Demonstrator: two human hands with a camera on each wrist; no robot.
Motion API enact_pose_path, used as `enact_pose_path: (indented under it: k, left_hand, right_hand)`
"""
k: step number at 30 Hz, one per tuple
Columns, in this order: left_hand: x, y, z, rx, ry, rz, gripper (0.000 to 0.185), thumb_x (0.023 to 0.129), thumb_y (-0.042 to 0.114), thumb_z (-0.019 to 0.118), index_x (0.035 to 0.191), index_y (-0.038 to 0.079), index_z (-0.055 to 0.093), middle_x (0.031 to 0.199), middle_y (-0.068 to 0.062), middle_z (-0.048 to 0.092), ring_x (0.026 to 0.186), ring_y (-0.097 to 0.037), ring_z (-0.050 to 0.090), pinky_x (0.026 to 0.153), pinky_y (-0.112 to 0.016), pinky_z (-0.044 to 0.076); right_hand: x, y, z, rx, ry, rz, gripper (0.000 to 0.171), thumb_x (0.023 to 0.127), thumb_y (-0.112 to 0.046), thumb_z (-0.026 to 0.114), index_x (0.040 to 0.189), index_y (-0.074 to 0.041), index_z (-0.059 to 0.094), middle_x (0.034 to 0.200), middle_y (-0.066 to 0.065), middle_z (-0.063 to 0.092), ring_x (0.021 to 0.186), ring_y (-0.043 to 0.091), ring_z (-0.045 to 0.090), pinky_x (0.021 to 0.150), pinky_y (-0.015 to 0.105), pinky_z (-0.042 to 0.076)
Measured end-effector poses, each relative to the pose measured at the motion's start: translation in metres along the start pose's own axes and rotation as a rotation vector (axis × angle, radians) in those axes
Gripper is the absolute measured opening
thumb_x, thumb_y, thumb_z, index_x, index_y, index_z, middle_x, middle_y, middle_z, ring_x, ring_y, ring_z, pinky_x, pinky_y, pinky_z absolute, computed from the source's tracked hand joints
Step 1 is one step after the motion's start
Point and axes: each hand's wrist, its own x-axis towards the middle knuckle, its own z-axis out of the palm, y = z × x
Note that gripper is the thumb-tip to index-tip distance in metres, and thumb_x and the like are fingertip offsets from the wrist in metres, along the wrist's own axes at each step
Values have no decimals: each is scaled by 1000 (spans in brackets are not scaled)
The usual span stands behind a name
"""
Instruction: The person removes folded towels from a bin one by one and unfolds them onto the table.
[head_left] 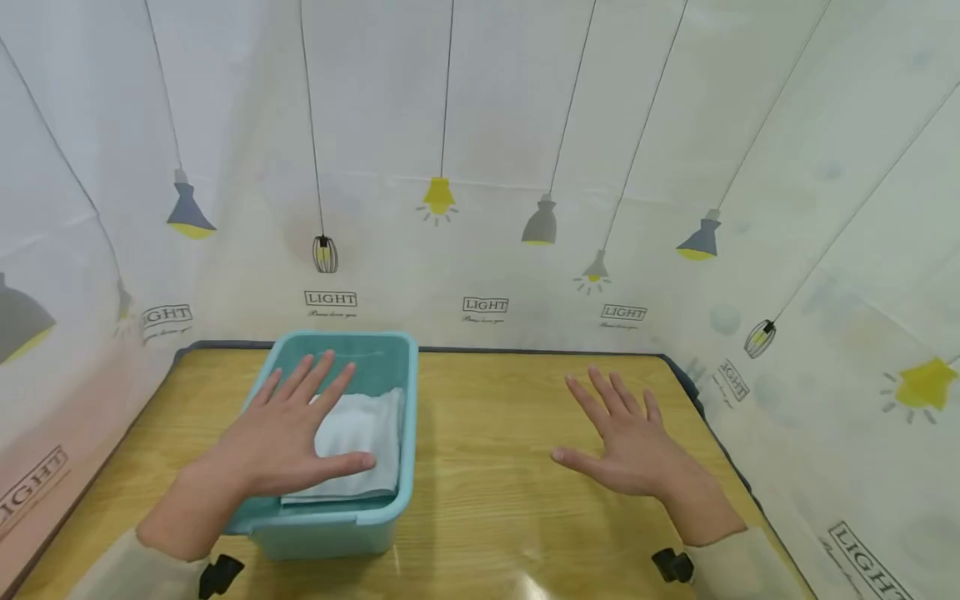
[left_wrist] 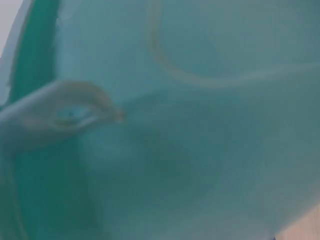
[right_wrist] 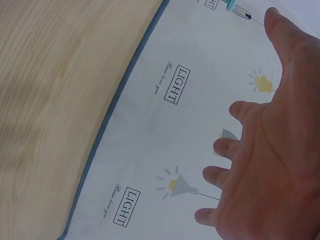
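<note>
A teal plastic bin (head_left: 405,392) stands on the wooden table (head_left: 495,417) at the left. Inside it lies a folded white cloth (head_left: 371,429). My left hand (head_left: 288,425) is spread flat over the bin and the cloth, fingers straight, thumb across the cloth. Whether the palm touches the cloth is unclear. The left wrist view is filled with the blurred teal bin wall (left_wrist: 200,125). My right hand (head_left: 626,433) hovers open over the bare table to the right, fingers spread, holding nothing. In the right wrist view, the right hand (right_wrist: 265,160) is seen against the printed curtain.
A white curtain printed with lamps and the word LIGHT (head_left: 480,250) closes in the table on the back and both sides. The table's dark edge (right_wrist: 112,107) meets the curtain close behind the hands.
</note>
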Motion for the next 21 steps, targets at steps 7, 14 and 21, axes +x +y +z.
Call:
enact_pose_path:
  k: [7,14,21]
  left_hand:
    - [-6,-1,-4,21,16,-14,120,90,93,56,177,18,22,185,-17,11,169,-49,13,130,-77,11]
    - [-11,-4,-6,8,36,-24,120,90,91,59,177,19,21,185,-17,11,169,-48,14,130,-77,10]
    - [-22,-13,-12,1,73,-27,123,90,88,63,177,13,21,183,-21,20,164,-53,26,127,-78,23]
  right_hand:
    - [5,-4,1,-14,2,-12,98,102,-74,59,178,-25,21,186,16,9,169,53,9,125,85,1]
    - [7,-6,1,-7,-1,-17,98,102,-73,60,178,-24,21,185,16,9,169,52,9,124,85,1]
    - [11,-14,2,-14,23,-54,98,102,-71,61,177,-20,23,185,18,13,168,52,14,125,84,4]
